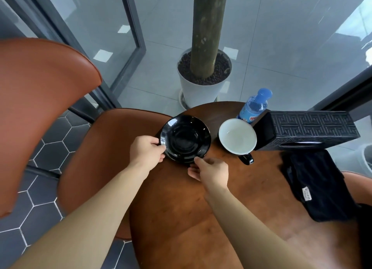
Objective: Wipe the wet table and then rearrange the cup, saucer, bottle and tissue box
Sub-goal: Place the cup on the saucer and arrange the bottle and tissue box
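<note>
- Saucer (pixel 185 140), black and glossy, is at the far left edge of the round brown tabletop (pixel 181 218); I cannot tell whether it rests there or is lifted.
- My left grip (pixel 147 151) pinches the saucer's left rim, thumb on top.
- My right grip (pixel 209 171) pinches its near rim, thumb above and fingers curled below.
- The cup (pixel 237 136), white inside with a black handle toward me, stands just right of the saucer, apart from it.
- The bottle (pixel 253 108), blue-capped, stands behind the cup, beside the black patterned tissue box (pixel 306 128).
- A dark cloth (pixel 316 186) lies at the right, nearer me than the box.
</note>
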### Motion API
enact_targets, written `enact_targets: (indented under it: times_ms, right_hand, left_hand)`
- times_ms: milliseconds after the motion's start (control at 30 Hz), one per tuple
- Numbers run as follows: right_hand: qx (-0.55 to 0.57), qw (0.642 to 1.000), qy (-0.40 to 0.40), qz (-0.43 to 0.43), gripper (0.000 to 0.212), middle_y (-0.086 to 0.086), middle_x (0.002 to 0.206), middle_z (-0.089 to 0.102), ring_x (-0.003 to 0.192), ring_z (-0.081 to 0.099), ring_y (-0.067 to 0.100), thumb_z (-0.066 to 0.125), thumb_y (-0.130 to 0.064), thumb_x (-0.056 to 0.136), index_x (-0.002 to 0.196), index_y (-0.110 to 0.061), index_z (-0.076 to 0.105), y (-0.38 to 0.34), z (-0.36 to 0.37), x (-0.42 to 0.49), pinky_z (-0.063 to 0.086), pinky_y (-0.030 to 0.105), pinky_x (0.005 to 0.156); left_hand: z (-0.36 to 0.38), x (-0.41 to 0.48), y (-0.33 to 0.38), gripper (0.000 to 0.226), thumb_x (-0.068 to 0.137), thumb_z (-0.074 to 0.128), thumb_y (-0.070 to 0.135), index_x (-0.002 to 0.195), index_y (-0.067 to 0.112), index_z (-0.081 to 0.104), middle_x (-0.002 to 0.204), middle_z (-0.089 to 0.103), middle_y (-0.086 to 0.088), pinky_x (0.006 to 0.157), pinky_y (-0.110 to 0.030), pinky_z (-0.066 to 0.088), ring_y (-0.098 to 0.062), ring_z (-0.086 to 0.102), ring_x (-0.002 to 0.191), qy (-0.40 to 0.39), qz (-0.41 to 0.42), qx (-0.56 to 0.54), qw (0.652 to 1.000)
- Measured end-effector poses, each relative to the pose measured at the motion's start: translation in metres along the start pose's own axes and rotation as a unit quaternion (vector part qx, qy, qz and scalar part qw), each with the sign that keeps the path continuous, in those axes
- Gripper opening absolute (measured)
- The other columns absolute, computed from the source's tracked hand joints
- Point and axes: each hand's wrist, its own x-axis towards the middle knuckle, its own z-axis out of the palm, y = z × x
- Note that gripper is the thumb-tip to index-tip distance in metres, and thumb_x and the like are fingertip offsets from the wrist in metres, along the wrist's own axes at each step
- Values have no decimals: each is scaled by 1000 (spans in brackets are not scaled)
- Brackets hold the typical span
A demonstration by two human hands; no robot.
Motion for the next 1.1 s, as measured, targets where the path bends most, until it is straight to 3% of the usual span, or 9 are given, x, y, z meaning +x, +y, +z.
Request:
enact_targets:
  times_ms: [167, 300, 433, 533, 700, 867, 1000, 1100]
  right_hand:
    - [-113, 992, -31, -57, 7, 9, 74, 76, 64, 76, 24, 69, -12, 91, 89, -7, 74, 6, -21, -4, 64, 43, 74]
    - [-224, 965, -18, -136, 13, 0, 75, 76, 59, 74, 15, 67, -19, 93, 102, -12, 72, 3, -29, 1, 62, 42, 80]
    - [-282, 940, -43, -189, 7, -4, 80, 74, 58, 74, 14, 68, -21, 92, 97, -21, 73, -2, -22, 0, 61, 42, 78]
    - [-294, 937, -55, -182, 10, -3, 82, 74, 57, 74, 15, 69, -14, 91, 99, -17, 74, -1, -19, -1, 62, 39, 75]
    - [-306, 936, -50, -167, 14, -2, 85, 75, 56, 73, 13, 68, -13, 91, 104, -15, 73, 3, -25, -7, 56, 23, 64]
    - [-295, 940, -59, -163, 10, -2, 80, 75, 56, 73, 12, 68, -12, 91, 98, -16, 74, 7, -19, -12, 47, 12, 54]
    - [-272, 946, -59, -170, 10, -3, 75, 75, 56, 74, 13, 69, -11, 91, 94, -19, 73, 11, -16, -15, 59, 30, 70]
    - [-257, 950, -66, -165, 11, -1, 77, 76, 57, 74, 14, 69, -10, 91, 94, -20, 72, 11, -14, -16, 61, 32, 73]
  left_hand:
    - [-18, -17, -25, 31, 86, 74, 3, 117, 6, 70, 74, 75, -7, 70, -36, 64, -18, 75, 65, 18, -3, -3, 1000]
    - [-30, -25, -40, 25, 86, 74, 5, 110, 8, 74, 69, 75, -4, 68, -34, 64, -16, 74, 63, 17, 8, 21, 1000]
    - [-34, -32, -47, 27, 86, 74, 5, 114, 7, 73, 69, 75, -3, 65, -31, 63, -15, 73, 62, 17, 13, 25, 999]
    - [-35, -37, -50, 29, 87, 73, 6, 116, 8, 72, 69, 75, -4, 66, -31, 63, -15, 74, 63, 14, 11, 21, 1000]
    - [-36, -48, -59, 30, 88, 72, 6, 118, 9, 70, 68, 74, -3, 71, -35, 64, -15, 73, 64, 20, 15, 15, 1000]
    - [-38, -55, -65, 25, 92, 68, 12, 116, 13, 74, 69, 71, 0, 76, -34, 58, -17, 70, 69, 54, 77, 94, 991]
    - [-39, -60, -70, 34, 93, 69, 16, 126, 8, 68, 82, 65, 6, 77, -23, 46, -13, 62, 79, 78, 137, 146, 977]
    - [-40, -58, -72, 35, 93, 70, 16, 127, 9, 68, 86, 68, 3, 78, -23, 47, -13, 62, 82, 90, 144, 149, 974]
